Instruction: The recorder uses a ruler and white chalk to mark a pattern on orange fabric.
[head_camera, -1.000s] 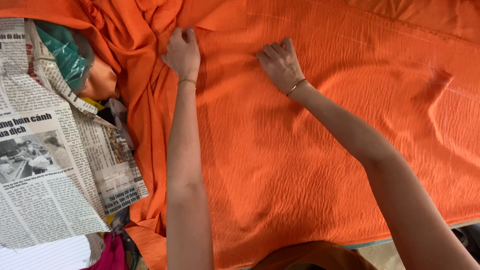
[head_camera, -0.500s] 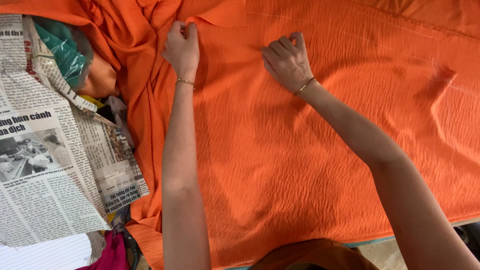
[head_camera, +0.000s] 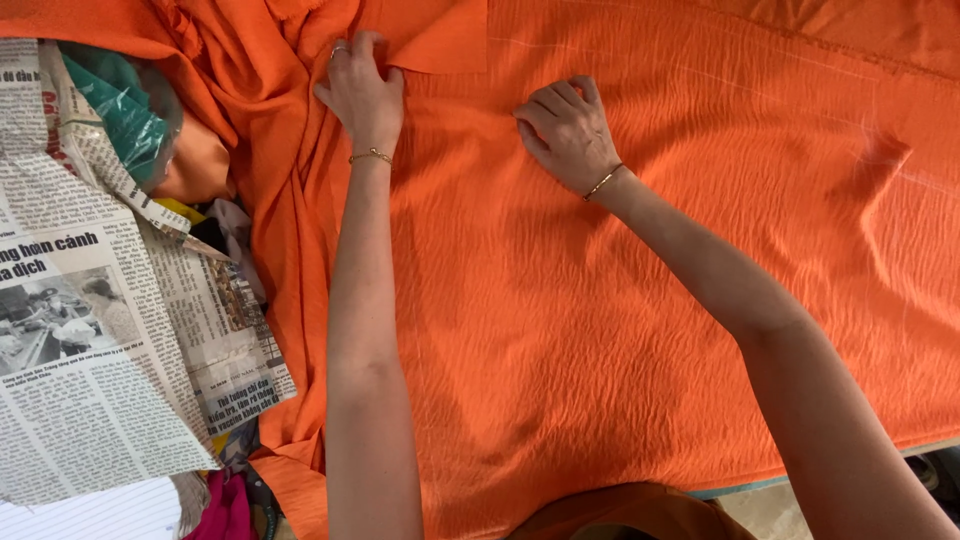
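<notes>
left hand (head_camera: 362, 95) now pinches folded corner of crinkled orange fabric sheet (head_camera: 640, 330), lifted since earlier | right hand (head_camera: 565, 130) curls loosely, pressing cloth flat | crumpled newspaper (head_camera: 90, 370) unmoved

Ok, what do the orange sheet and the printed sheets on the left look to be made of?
The orange sheet looks like thin woven cloth with a matte, crinkled finish: fine ripples run across it and it bunches in soft folds by the left hand. The exact fibre cannot be told. The printed sheets look like newsprint, dull greyish paper with torn, creased edges.
</notes>
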